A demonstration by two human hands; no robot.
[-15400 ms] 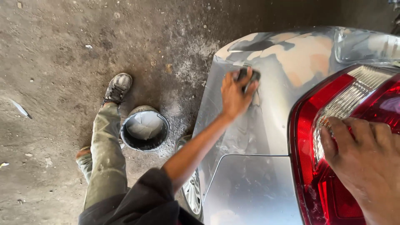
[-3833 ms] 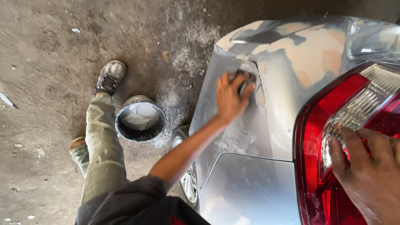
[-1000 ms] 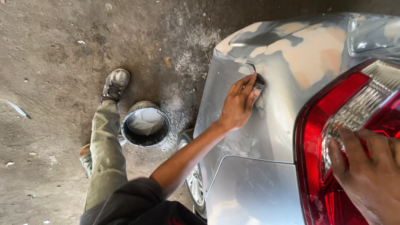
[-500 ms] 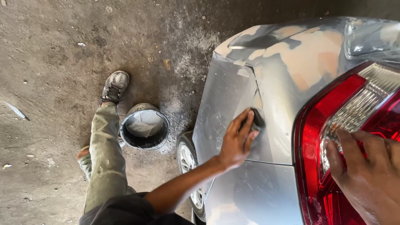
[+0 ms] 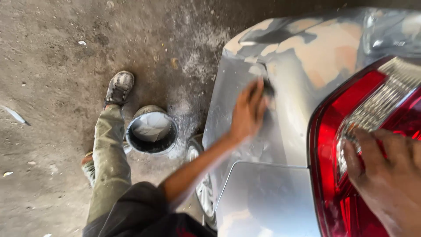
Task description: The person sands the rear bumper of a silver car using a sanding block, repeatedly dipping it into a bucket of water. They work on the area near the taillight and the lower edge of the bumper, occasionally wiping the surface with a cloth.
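Note:
My left hand (image 5: 246,112) presses a small dark sanding pad (image 5: 268,89) against the silver rear side panel of a car (image 5: 280,145). The hand is blurred with motion. The panel carries tan and grey filler patches (image 5: 324,48) above the hand. My right hand (image 5: 388,177) rests flat on the red tail light (image 5: 329,131) at the right, fingers spread, holding nothing.
A round metal bucket (image 5: 151,131) with pale liquid stands on the dusty concrete floor (image 5: 52,66) beside my olive trouser leg (image 5: 109,162) and worn shoe (image 5: 119,87). The car's rear wheel (image 5: 199,193) shows below the panel. White dust lies around the bucket.
My left hand with the pad has slid back up the panel from its lower spot half a second ago. My right hand stays on the tail light.

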